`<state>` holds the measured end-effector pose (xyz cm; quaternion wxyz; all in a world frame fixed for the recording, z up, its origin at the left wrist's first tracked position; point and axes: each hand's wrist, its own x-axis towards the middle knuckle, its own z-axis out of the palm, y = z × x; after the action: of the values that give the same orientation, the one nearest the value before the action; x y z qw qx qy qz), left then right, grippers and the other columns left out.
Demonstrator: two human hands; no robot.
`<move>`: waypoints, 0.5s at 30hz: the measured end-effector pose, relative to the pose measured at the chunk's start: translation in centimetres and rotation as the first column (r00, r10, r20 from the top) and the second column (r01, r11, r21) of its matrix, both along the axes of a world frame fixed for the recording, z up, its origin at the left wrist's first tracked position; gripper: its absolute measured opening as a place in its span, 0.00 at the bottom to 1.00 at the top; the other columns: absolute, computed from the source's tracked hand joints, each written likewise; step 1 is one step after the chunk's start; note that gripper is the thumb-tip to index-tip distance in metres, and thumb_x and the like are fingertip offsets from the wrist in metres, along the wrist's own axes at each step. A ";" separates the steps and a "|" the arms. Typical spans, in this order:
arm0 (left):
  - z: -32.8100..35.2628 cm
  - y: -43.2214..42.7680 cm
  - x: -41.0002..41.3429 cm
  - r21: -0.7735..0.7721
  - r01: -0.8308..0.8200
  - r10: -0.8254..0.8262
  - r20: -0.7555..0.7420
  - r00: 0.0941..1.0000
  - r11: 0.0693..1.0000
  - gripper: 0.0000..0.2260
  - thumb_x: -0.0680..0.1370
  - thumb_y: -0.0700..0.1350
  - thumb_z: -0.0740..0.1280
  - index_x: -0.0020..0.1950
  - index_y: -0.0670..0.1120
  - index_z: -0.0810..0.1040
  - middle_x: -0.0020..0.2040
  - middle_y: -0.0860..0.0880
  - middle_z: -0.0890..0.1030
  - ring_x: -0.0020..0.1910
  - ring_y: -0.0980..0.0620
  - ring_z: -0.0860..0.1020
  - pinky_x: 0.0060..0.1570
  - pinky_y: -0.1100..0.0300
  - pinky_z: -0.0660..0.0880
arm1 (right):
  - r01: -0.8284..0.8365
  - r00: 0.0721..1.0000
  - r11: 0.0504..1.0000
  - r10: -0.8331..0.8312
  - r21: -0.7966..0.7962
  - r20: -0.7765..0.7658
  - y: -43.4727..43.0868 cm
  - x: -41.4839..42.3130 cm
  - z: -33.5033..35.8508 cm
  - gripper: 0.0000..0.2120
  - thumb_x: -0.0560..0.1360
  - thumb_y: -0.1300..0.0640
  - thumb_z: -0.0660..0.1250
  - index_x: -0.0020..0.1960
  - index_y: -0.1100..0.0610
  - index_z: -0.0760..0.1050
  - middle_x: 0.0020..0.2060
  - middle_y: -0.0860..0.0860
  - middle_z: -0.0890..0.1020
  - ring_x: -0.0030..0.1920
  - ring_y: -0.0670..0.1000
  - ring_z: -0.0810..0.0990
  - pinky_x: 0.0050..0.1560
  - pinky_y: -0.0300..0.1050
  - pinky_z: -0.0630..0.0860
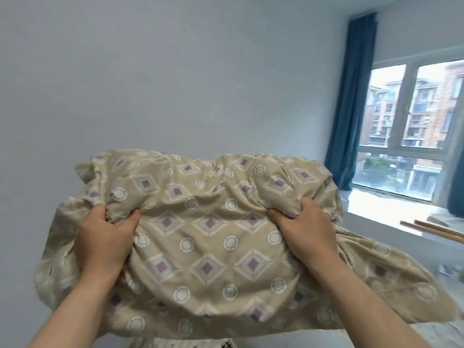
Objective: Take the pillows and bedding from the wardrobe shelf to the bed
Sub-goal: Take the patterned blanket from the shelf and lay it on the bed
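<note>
A bulky beige quilt printed with purple diamonds and white circles fills the lower middle of the head view, held up in the air in front of me. My left hand is clenched on a bunch of its fabric on the left side. My right hand grips a fold on the right side. Loose cloth hangs down and trails to the right. The wardrobe shelf is out of view, and only a sliver of pale patterned fabric shows at the bottom edge.
A plain pale wall stands ahead. At the right are a window with a blue curtain, a white sill and two wooden poles lying across it.
</note>
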<state>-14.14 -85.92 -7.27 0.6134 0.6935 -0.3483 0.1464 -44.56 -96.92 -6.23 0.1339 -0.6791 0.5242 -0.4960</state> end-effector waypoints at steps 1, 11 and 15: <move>-0.3 -2.3 -1.1 0.007 0.053 -0.053 -0.003 0.999 0.999 0.16 0.65 0.57 0.67 0.34 0.45 0.69 0.32 0.46 0.75 0.35 0.39 0.74 0.37 0.48 0.73 | 0.054 0.999 0.999 -0.054 0.006 0.001 -0.7 -1.6 -0.3 0.23 0.65 0.32 0.68 0.46 0.50 0.72 0.43 0.50 0.82 0.46 0.58 0.79 0.43 0.50 0.73; -3.4 -20.9 -12.0 0.095 0.522 -0.519 -0.057 0.853 0.847 0.14 0.71 0.53 0.72 0.38 0.45 0.73 0.34 0.46 0.78 0.37 0.40 0.75 0.39 0.48 0.74 | 0.528 0.848 0.844 -0.529 0.093 -0.019 -2.9 -13.3 -2.6 0.21 0.65 0.33 0.70 0.44 0.48 0.71 0.36 0.44 0.74 0.41 0.53 0.73 0.42 0.49 0.70; -5.2 -24.3 -19.2 0.123 0.662 -0.658 -0.076 0.749 0.739 0.14 0.71 0.53 0.72 0.37 0.45 0.72 0.34 0.46 0.78 0.36 0.40 0.75 0.38 0.48 0.73 | 0.672 0.739 0.731 -0.672 0.121 -0.043 -0.9 -18.8 -4.2 0.23 0.65 0.33 0.70 0.46 0.50 0.73 0.37 0.45 0.76 0.41 0.53 0.74 0.42 0.48 0.71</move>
<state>-33.33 -110.23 -12.43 0.5793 0.5690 -0.5723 -0.1149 -63.36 -97.82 -10.43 -0.0100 -0.4329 0.7644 -0.4776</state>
